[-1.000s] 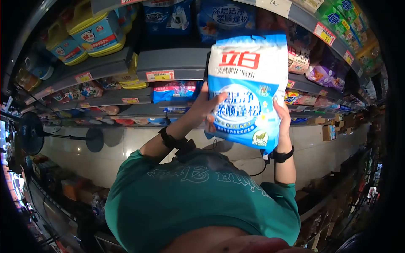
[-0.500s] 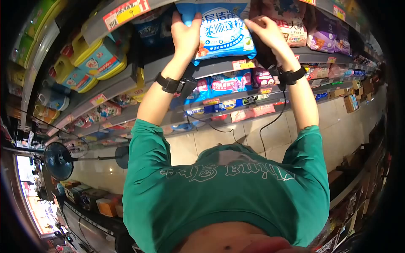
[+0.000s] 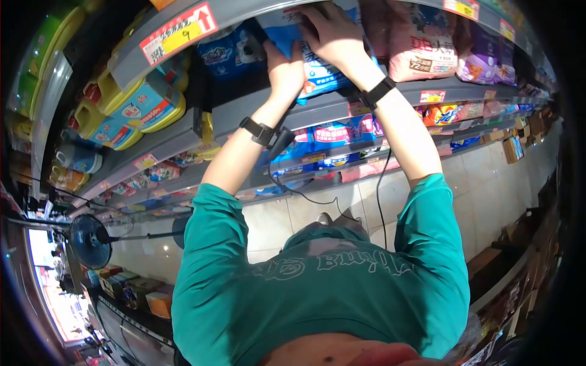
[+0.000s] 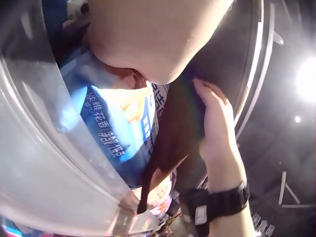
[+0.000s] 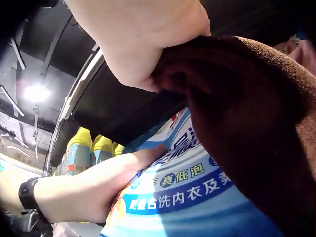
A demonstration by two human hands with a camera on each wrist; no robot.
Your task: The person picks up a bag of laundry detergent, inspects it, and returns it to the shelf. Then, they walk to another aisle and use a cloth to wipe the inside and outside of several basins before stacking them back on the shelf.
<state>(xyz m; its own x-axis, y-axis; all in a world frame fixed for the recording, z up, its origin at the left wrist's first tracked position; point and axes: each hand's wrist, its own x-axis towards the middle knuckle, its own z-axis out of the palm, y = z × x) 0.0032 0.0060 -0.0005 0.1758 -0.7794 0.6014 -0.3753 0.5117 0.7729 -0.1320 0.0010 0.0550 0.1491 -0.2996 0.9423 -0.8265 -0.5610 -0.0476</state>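
Observation:
A blue-and-white bag of washing powder (image 3: 320, 76) stands on the shelf between other bags. My left hand (image 3: 285, 73) holds its left edge, with the thumb along the printed front in the right wrist view. My right hand (image 3: 337, 39) reaches across the upper front of the bag. In the right wrist view, this hand grips a bunched brown cloth (image 5: 242, 103), which hangs over the bag's printing. The left wrist view shows the bag's side (image 4: 111, 126) with the cloth (image 4: 173, 131) beside it. The right fingertips are hidden in the cloth's folds.
A pink bag (image 3: 422, 46) and purple bags (image 3: 485, 61) stand to the right, a dark blue bag (image 3: 229, 52) to the left. Yellow-capped jugs (image 3: 143, 100) fill the left shelf. The shelf above has a price tag (image 3: 179, 33). Thin cables (image 3: 381, 201) hang from the wrists.
The washing powder bag, earlier held up in both hands, has moved onto the shelf. My right hand has since moved left across its front; the left hand remains at its left side.

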